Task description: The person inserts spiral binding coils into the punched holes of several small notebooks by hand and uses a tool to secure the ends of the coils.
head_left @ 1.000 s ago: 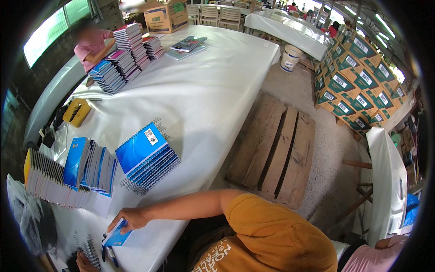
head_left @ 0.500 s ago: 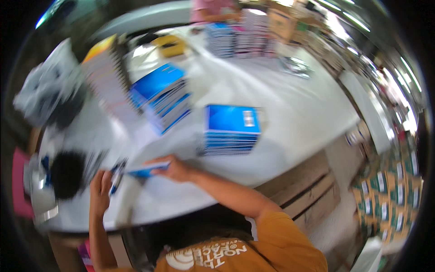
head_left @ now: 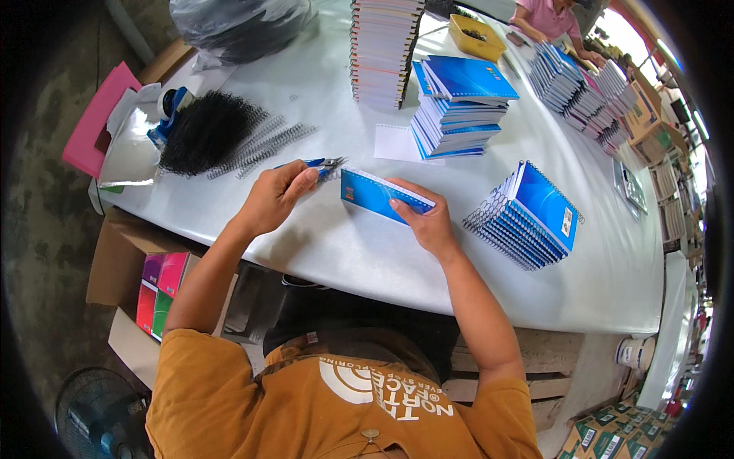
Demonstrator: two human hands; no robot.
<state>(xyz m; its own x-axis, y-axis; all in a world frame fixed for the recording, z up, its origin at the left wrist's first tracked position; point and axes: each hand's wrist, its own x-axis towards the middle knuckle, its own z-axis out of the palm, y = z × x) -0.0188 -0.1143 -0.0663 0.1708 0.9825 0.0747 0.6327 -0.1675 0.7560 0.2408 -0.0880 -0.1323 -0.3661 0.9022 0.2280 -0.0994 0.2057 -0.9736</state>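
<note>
— What sits closest to you on the feed?

— From my end, the wearer's mustard shirt (head_left: 290,405); left of it, an open carton (head_left: 115,264) with coloured books (head_left: 173,274) inside; above those, both forearms reach over the white table (head_left: 344,264).

— And the grips?

— I see the right hand (head_left: 427,220) pinching a blue notebook (head_left: 375,196), thumb on the cover, other fingers behind; the left hand (head_left: 281,193) curls, thumb against forefinger, right at some blue-handled pliers (head_left: 313,162); I cannot tell whether it grips them.

— Where exactly is the notebook?

— Tilted over the near part of the table, just beside the pliers' metal tips; small holes run along its upper edge; I can't tell whether its lower edge touches down.

— Farther out?

— Right, a coil-bound stack (head_left: 544,208); left, loose wire coils (head_left: 264,147) by a black bundle (head_left: 206,134); beyond, a white sheet (head_left: 393,142) beside a pile of blue books (head_left: 459,115); then a tall stack (head_left: 382,61), a plastic bag (head_left: 241,27) and a yellow tub (head_left: 475,44); farthest right, a person in pink (head_left: 552,21) beside more book stacks (head_left: 558,80).
</note>
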